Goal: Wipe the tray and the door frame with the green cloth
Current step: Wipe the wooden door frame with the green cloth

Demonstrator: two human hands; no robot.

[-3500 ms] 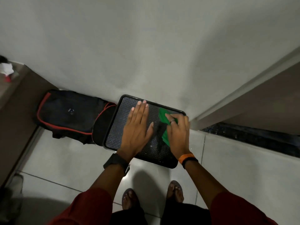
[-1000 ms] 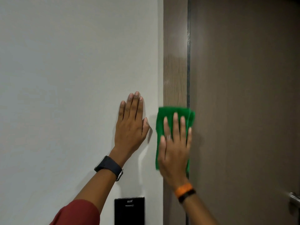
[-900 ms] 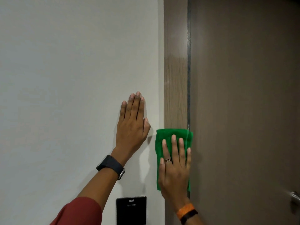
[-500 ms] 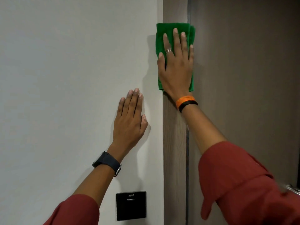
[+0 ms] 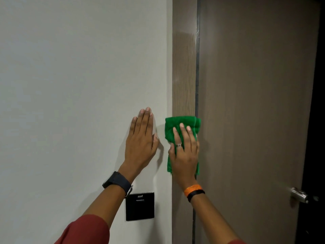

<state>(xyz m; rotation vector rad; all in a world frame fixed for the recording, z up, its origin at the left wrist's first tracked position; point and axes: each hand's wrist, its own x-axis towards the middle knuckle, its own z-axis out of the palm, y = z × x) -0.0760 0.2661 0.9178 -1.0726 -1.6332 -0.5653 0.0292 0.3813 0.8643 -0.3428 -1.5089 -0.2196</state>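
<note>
While two dark-red sleeves [image 5: 84,229] enter from the near edge, both forearms reach forward to the vertical surfaces ahead. On the left wrist sits a dark watch [image 5: 117,182]; the right wrist carries an orange band [image 5: 193,188] with a black one just beneath it. Beyond the watch, the left hand [image 5: 141,143] lies flat and open against the pale wall [image 5: 70,85], fingers together and pointing up, holding nothing. Just right of it, the right hand [image 5: 184,154] presses the green cloth [image 5: 181,122] flat against the door frame [image 5: 183,67], fingers spread over the fabric rather than curled around it; a ring shows on one finger. The cloth is bright green, plush, folded into a thick upright pad, its upper edge and a strip along its left side showing past the hand, and its right edge lapping over the dark seam toward the brown door [image 5: 255,103]. Below the left wrist, a black square panel [image 5: 140,206] is mounted on the wall. Far right, a metal door handle [image 5: 299,195] juts out. The tray is out of view.
</note>
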